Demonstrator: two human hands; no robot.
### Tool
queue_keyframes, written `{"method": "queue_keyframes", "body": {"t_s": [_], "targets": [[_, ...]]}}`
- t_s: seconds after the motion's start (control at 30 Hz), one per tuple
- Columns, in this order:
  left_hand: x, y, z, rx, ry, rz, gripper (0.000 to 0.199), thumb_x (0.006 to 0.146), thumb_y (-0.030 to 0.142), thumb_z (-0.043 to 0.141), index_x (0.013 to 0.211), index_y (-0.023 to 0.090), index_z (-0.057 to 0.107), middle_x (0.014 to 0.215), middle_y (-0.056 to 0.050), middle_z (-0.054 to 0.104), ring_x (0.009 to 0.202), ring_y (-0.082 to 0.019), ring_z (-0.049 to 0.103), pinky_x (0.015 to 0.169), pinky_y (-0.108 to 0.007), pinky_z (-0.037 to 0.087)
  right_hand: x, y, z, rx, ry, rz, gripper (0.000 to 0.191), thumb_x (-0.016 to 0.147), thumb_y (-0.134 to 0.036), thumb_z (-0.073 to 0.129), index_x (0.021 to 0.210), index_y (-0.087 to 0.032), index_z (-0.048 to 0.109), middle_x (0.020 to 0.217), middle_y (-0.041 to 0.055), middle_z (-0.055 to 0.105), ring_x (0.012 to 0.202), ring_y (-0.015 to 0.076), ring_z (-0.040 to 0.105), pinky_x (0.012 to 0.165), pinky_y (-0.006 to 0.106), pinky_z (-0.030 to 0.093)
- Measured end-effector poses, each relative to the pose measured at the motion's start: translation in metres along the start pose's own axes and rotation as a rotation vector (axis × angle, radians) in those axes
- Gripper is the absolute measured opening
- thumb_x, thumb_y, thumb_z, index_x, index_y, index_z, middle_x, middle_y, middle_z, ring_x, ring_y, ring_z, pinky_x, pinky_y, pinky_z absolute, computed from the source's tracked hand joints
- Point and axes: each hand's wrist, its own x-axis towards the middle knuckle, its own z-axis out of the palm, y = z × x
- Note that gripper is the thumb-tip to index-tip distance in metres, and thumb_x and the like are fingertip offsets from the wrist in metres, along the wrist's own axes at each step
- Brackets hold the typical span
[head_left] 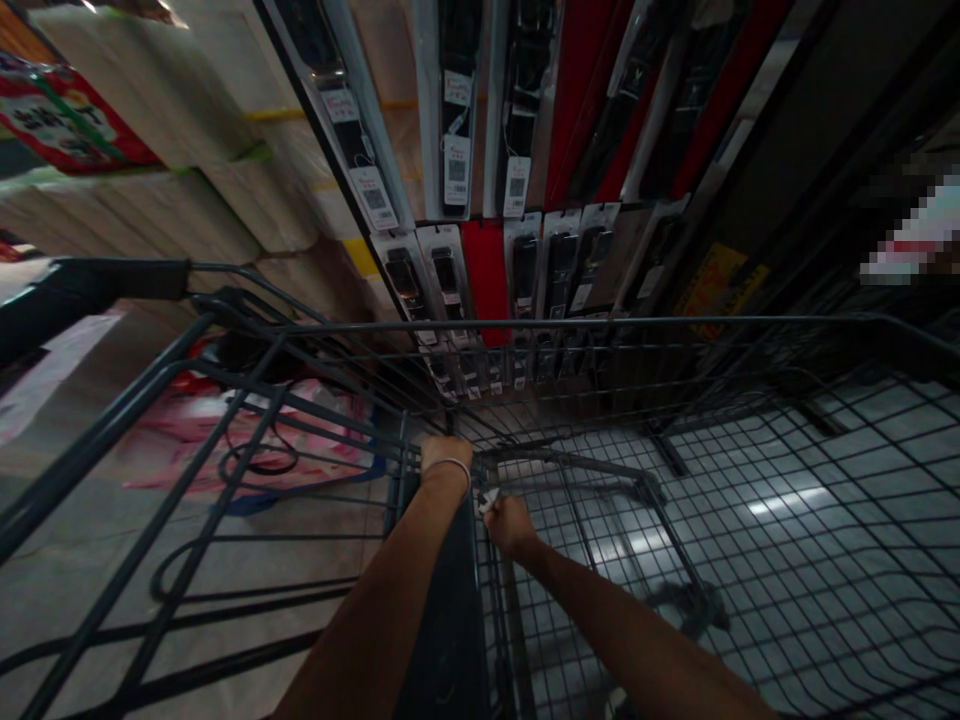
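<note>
Both arms reach down into a dark wire shopping cart [600,322]. My left hand [447,455], with a thin band at the wrist, is closed at the top end of a dark panel [446,610] inside the cart; its fingertips are hidden. Just right of it, my right hand [510,524] is closed on a small crumpled white item [489,498], beside the panel's right edge and above the wire mesh. What the white item is cannot be made out.
Beyond the cart hang packaged belts [525,270] in rows. Pale wrapped packs [142,90] and a red package [71,120] are stacked at upper left. Pink packages [300,430] lie low behind the cart's left frame. A yellow sign [720,290] stands at right.
</note>
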Motion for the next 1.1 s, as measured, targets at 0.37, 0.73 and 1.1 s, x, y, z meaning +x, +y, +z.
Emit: {"method": "queue_keyframes", "body": {"t_s": [0.37,0.73,1.1], "targets": [[-0.003,0.0,-0.002,0.029,0.015,0.013,0.029,0.077,0.025,0.063,0.103,0.015,0.071,0.105,-0.017,0.07,0.1,-0.027,0.066,0.082,-0.032,0.051,-0.035,-0.012,-0.006,-0.011,-0.021,-0.251,0.022,0.075,-0.003,0.048,0.072,-0.015,0.067,0.087,0.0069,0.068,0.078,0.0145,0.061,0.065,0.02,0.041],[0.0,-0.001,0.0,0.036,0.01,0.001,0.029,0.076,0.027,0.064,0.102,0.017,0.071,0.102,-0.017,0.071,0.098,-0.026,0.067,0.082,-0.032,0.051,-0.034,-0.015,-0.005,-0.141,-0.058,-0.128,0.029,0.071,-0.002,0.052,0.097,-0.011,0.06,0.095,0.0125,0.066,0.084,0.0188,0.064,0.065,0.025,0.039],[0.001,0.0,0.001,0.001,0.011,-0.003,0.029,0.075,0.022,0.064,0.102,0.013,0.071,0.105,-0.019,0.07,0.1,-0.028,0.066,0.083,-0.034,0.052,-0.035,-0.006,0.005,-0.12,-0.01,-0.106,0.029,0.072,-0.004,0.053,0.099,-0.015,0.054,0.101,0.009,0.064,0.083,0.0165,0.063,0.065,0.024,0.038]]}}
